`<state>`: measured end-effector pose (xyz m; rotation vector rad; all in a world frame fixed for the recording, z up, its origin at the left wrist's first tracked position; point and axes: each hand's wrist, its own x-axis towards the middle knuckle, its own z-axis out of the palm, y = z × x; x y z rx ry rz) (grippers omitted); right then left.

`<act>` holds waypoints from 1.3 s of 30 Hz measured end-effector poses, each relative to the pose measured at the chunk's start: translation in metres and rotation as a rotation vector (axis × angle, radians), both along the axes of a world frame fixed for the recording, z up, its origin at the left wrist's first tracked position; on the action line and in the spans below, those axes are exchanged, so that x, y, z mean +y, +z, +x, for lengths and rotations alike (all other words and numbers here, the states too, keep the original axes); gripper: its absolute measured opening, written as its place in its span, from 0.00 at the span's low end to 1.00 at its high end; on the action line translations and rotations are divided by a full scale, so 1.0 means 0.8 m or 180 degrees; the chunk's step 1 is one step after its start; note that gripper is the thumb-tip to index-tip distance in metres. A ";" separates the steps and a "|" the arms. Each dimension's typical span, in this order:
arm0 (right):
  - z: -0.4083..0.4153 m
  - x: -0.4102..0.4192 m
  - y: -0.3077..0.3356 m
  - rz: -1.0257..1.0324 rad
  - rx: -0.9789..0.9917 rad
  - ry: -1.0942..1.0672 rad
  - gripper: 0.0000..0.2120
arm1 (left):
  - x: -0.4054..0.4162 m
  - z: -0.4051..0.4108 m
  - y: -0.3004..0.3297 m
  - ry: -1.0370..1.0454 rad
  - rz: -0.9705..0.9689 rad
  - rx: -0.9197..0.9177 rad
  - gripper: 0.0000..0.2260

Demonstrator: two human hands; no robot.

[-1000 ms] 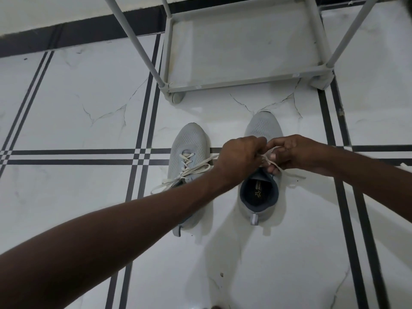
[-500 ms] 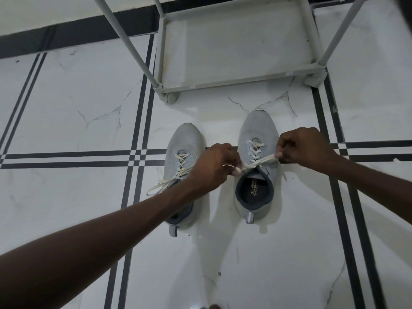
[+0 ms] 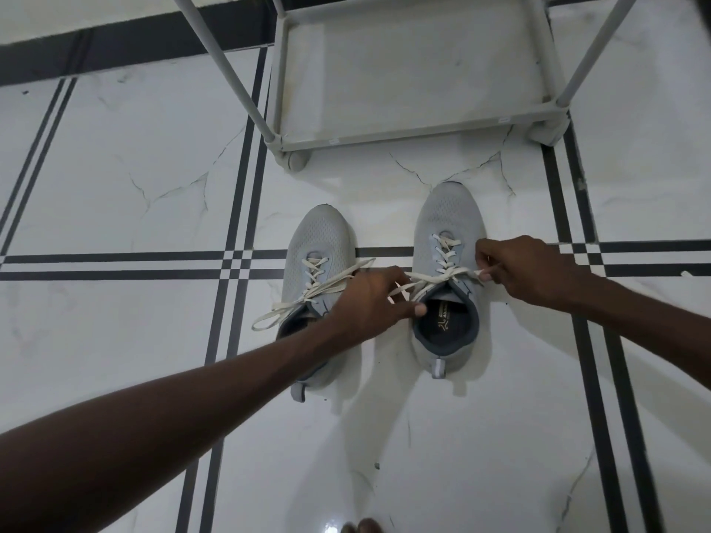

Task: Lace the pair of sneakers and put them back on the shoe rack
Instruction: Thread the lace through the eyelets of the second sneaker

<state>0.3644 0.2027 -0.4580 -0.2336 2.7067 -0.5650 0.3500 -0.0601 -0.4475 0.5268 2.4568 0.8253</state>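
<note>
Two grey mesh sneakers stand side by side on the floor, toes pointing at the shoe rack (image 3: 415,128). The right sneaker (image 3: 448,217) has cream laces (image 3: 442,277) crossed up its eyelets. My left hand (image 3: 371,302) pinches one lace end at the left of its opening. My right hand (image 3: 523,269) pinches the other end at the right, and the lace runs taut between them. The left sneaker (image 3: 319,240) is laced, with loose loops (image 3: 277,311) trailing to its left; my left forearm covers its heel part.
The white-grey rack has thin slanted posts (image 3: 227,71) and a low bottom shelf just beyond the sneakers. The floor is glossy white tile with black double stripes (image 3: 115,265). Toes of a foot (image 3: 361,527) show at the bottom edge.
My hands were together over the right sneaker a second ago. They have since pulled apart sideways, drawing its lace ends tight. The sneakers have stayed in place.
</note>
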 end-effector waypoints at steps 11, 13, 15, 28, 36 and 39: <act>-0.028 0.023 0.001 0.0260 -0.0013 0.0506 0.14 | 0.007 -0.013 0.019 -0.1598 -0.1323 0.1093 0.11; -0.037 0.031 0.001 -0.0583 -0.0759 0.0233 0.19 | -0.004 -0.014 0.016 -0.1515 -0.1207 0.0887 0.10; -0.039 0.034 0.002 -0.1265 -0.1341 -0.0069 0.23 | -0.011 -0.015 0.015 -0.1521 -0.1128 0.0775 0.10; -0.029 0.042 -0.034 -0.2295 -0.1990 -0.0988 0.18 | -0.017 -0.008 0.013 -0.1648 -0.1012 0.0710 0.09; -0.021 0.023 -0.006 -0.0842 -0.0717 -0.0046 0.12 | -0.030 -0.011 -0.007 -0.1015 -0.0812 0.0793 0.04; -0.009 0.011 0.007 -0.0103 0.0093 0.0152 0.07 | -0.029 -0.010 -0.009 -0.0344 -0.0533 0.0710 0.20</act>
